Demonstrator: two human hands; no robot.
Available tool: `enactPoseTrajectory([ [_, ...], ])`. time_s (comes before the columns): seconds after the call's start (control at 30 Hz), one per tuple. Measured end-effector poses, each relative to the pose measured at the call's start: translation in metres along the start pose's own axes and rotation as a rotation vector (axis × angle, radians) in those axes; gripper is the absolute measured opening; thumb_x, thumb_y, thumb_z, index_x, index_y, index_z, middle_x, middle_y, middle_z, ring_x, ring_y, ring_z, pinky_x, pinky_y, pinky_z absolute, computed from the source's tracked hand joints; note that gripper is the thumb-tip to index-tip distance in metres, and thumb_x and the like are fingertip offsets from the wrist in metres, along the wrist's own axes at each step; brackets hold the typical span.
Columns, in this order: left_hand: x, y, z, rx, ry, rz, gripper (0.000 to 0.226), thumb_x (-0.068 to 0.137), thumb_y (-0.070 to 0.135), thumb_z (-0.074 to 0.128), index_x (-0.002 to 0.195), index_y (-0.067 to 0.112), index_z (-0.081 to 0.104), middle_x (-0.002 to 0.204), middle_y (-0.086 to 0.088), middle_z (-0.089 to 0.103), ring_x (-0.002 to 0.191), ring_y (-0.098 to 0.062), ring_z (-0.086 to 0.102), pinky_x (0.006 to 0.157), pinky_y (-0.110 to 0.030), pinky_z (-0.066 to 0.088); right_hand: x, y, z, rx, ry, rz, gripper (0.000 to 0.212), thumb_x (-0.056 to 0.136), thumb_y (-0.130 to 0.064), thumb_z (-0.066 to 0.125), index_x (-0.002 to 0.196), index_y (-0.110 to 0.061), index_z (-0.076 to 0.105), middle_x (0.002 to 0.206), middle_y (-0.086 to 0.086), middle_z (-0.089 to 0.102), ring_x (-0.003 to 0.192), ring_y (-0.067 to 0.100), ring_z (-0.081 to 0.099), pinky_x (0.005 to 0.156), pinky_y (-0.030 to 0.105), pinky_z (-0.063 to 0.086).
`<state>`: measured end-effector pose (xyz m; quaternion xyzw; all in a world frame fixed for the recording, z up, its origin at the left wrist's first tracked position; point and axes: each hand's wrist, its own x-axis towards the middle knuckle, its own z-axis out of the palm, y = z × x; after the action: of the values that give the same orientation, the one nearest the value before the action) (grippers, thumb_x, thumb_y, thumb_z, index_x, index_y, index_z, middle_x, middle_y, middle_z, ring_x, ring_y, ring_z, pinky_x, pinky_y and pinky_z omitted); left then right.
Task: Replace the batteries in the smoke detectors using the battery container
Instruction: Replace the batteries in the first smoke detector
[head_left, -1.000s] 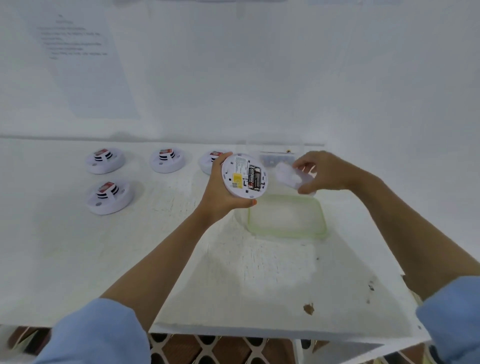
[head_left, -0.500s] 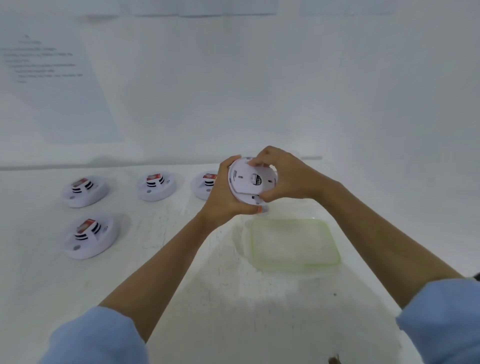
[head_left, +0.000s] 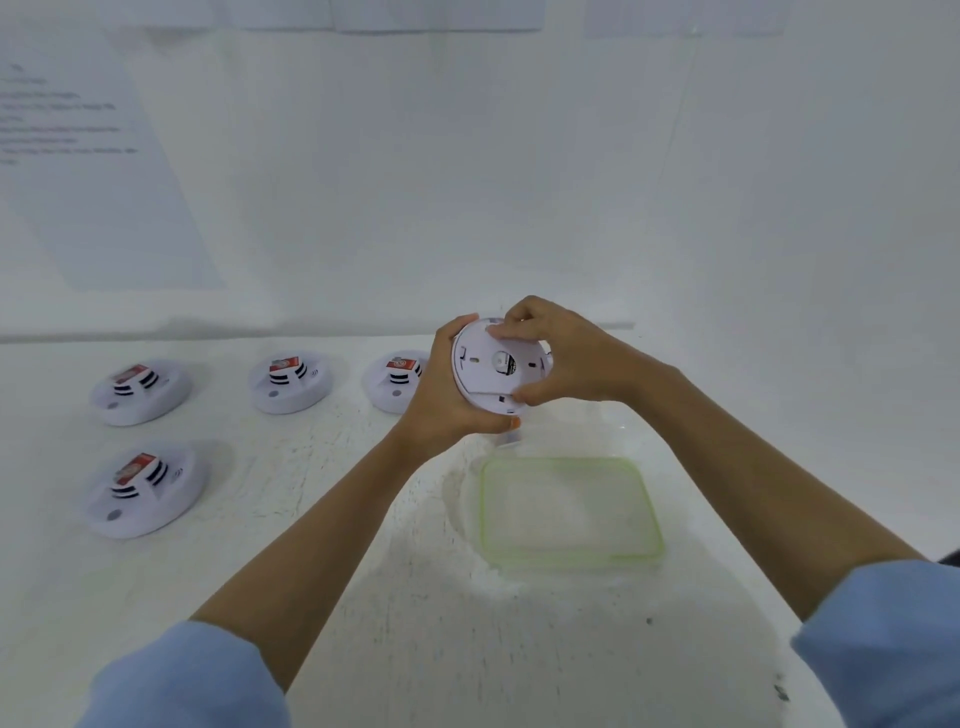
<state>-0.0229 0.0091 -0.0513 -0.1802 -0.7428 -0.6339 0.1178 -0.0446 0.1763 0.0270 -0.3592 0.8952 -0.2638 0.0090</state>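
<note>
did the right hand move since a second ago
Yes: against the green-rimmed lid on the table, the right hand has shifted left, carrying the cover onto the smoke detector that the left hand holds.

Bare tabletop (head_left: 363, 597) between detectors (head_left: 145, 493), lid (head_left: 571, 512)

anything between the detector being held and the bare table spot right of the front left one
Nothing visible. The left hand and right hand grip the held detector; the table beside the front detector lies bare; the green-rimmed lid sits further right.
</note>
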Motion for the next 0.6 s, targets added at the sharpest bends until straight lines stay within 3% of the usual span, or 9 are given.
enactPoseTrajectory([
  [0.1, -0.0003, -0.0010, 0.0022, -0.001, 0.002, -0.009, 0.104, 0.044, 0.020, 0.083, 0.132, 0.013, 0.028, 0.129, 0.006, 0.044, 0.116, -0.001, 0.049, 0.089, -0.021, 0.049, -0.0013, 0.0029, -0.0006, 0.009, -0.025, 0.005, 0.069, 0.070, -0.016, 0.078, 0.133, -0.016, 0.049, 0.106, -0.005, 0.037, 0.105, 0.013, 0.040, 0.083, 0.016, 0.036],
  [0.3, 0.0006, -0.0036, 0.0047, -0.002, 0.003, -0.017, 0.107, 0.043, 0.020, 0.084, 0.133, 0.012, 0.027, 0.130, 0.004, 0.045, 0.118, -0.006, 0.049, 0.090, -0.023, 0.049, -0.0043, 0.0044, -0.0023, -0.030, -0.063, -0.021, 0.065, 0.074, -0.017, 0.074, 0.133, -0.016, 0.047, 0.112, 0.000, 0.037, 0.111, 0.017, 0.038, 0.094, 0.031, 0.040],
  [0.6, 0.0031, -0.0049, 0.0069, -0.010, 0.001, -0.011, 0.107, 0.043, 0.019, 0.083, 0.133, 0.010, 0.027, 0.127, 0.006, 0.045, 0.113, -0.001, 0.051, 0.084, -0.019, 0.049, -0.0030, 0.0053, -0.0021, -0.021, -0.017, -0.038, 0.066, 0.073, -0.025, 0.076, 0.133, -0.018, 0.048, 0.108, -0.004, 0.039, 0.103, 0.012, 0.041, 0.088, 0.026, 0.040],
])
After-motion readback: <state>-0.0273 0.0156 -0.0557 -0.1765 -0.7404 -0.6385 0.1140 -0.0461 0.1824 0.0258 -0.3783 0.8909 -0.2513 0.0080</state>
